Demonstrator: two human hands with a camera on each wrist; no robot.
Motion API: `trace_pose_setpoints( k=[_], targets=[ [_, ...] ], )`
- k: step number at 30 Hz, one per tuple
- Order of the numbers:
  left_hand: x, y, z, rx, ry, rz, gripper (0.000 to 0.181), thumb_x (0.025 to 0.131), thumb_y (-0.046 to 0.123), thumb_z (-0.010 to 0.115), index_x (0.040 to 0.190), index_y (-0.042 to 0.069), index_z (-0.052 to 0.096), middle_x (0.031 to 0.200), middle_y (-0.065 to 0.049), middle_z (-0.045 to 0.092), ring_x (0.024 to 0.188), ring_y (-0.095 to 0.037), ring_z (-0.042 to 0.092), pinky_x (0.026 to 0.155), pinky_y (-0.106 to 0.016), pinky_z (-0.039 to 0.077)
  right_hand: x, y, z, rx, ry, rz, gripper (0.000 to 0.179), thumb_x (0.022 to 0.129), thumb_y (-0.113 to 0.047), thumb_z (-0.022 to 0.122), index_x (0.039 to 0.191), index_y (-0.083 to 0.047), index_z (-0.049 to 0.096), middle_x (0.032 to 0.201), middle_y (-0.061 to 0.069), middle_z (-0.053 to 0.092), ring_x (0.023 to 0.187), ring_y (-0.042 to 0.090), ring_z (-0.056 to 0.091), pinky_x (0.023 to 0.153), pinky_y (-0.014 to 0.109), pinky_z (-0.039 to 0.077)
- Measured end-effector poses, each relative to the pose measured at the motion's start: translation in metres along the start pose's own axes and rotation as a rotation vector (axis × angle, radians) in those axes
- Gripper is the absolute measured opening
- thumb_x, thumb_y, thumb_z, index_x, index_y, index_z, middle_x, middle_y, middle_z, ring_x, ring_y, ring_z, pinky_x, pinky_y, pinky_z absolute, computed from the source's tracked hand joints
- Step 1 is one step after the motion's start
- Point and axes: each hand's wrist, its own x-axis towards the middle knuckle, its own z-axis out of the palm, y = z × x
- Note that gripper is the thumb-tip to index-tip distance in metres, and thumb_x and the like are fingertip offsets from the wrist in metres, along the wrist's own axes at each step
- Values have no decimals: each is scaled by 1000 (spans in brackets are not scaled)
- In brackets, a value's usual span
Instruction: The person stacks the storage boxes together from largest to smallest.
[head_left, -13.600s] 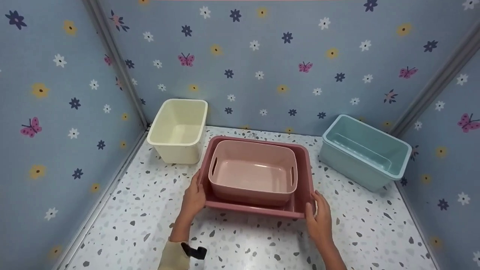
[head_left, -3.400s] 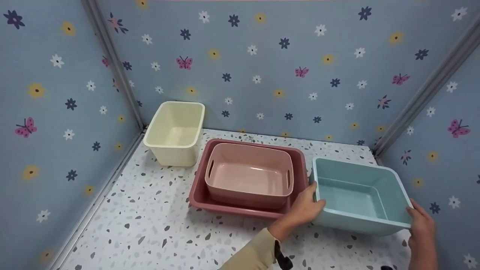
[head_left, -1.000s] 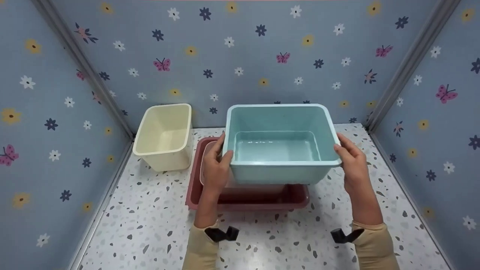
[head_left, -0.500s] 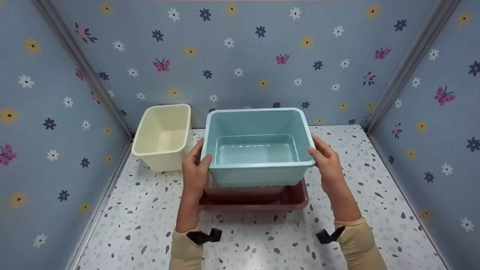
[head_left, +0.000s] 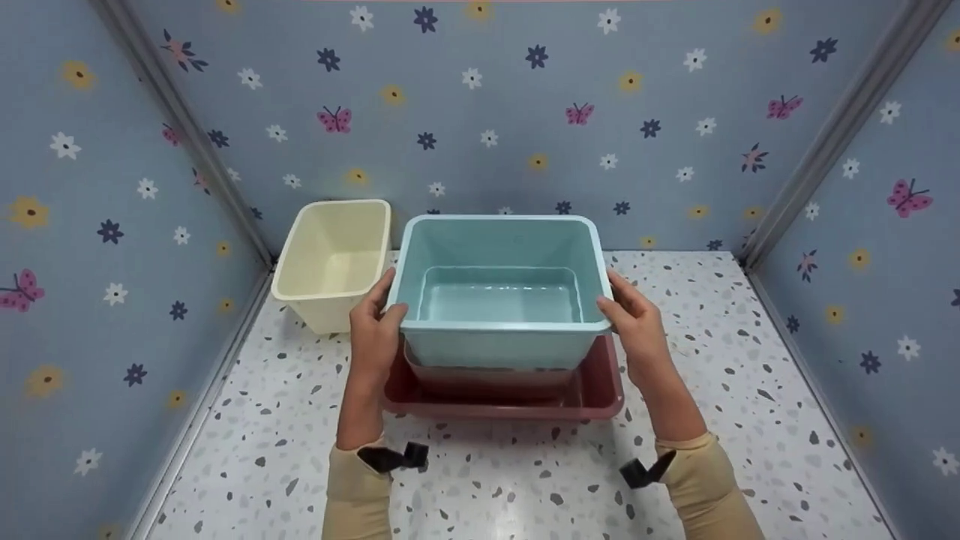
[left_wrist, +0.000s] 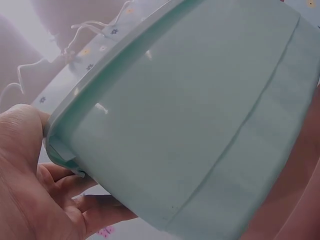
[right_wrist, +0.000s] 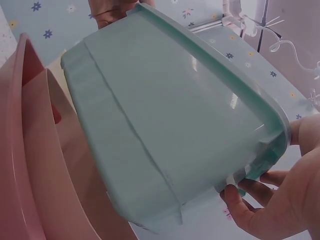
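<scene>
A light blue plastic bin (head_left: 499, 346) is held level over a pale pink bin (head_left: 491, 381), which stands inside a larger dark red tub (head_left: 600, 375). My left hand (head_left: 373, 334) grips the blue bin's left end, thumb over the rim and fingers underneath it, as the left wrist view shows. My right hand (head_left: 637, 330) grips the opposite end the same way. In the right wrist view the blue bin's base (right_wrist: 120, 145) is at the mouth of the pink bin (right_wrist: 75, 165); whether they touch is hidden.
A cream bin (head_left: 330, 255) stands at the back left, close to my left hand. Flower-patterned walls (head_left: 525, 112) enclose the speckled white table (head_left: 495, 480) at the back and on both sides.
Earlier my hands held the red tub, then gripped the blue bin at the right. Since then the blue bin has come left over the pink bin, shifting slightly further left in the last second.
</scene>
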Motion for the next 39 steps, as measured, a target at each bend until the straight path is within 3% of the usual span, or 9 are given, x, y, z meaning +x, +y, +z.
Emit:
trace_pose_setpoints(
  k=[3, 9, 17, 22, 30, 39],
  targets=[
    [2, 10, 4, -1, -20, -9, 53, 90, -8, 47, 143, -7, 39, 145, -22, 43, 131, -27, 44, 101, -37, 40, 0, 2, -2, 6, 11, -5, 55, 98, -19, 58, 149, -9, 39, 149, 8, 41, 132, 23, 43, 105, 48, 36],
    [5, 1, 8, -9, -39, -3, 53, 89, -10, 47, 142, -9, 39, 146, -24, 40, 132, -28, 42, 100, -36, 40, -2, 11, -7, -9, 27, 3, 56, 98, -21, 59, 149, -8, 38, 150, 9, 41, 133, 27, 42, 103, 49, 37],
    [2, -8, 5, -15, -9, -36, 53, 89, -11, 46, 141, -10, 41, 144, -24, 43, 130, -27, 44, 99, -34, 41, 0, 21, -4, 6, 19, 15, 58, 96, -20, 63, 148, -7, 41, 147, 10, 44, 132, 29, 43, 104, 48, 37],
    [0, -11, 2, -11, 1, -51, 53, 89, -10, 46, 142, -9, 40, 145, -23, 43, 131, -27, 43, 101, -37, 39, 2, 23, -2, 47, 3, 11, 57, 95, -17, 63, 147, -6, 42, 146, 13, 44, 131, 32, 43, 104, 47, 37],
    [1, -14, 1, -24, 8, -65, 53, 90, -10, 45, 143, -7, 40, 145, -22, 43, 132, -26, 43, 102, -37, 38, 4, 24, -1, 70, -20, 18, 57, 96, -14, 62, 148, -4, 40, 147, 14, 42, 133, 31, 41, 101, 33, 42],
    [6, -17, -1, -12, 14, -74, 53, 90, -9, 45, 143, -8, 40, 145, -22, 42, 132, -26, 42, 103, -37, 37, 12, 29, 2, 59, -19, 30, 57, 97, -14, 60, 148, -4, 39, 148, 14, 42, 132, 27, 42, 103, 36, 39]
  ],
)
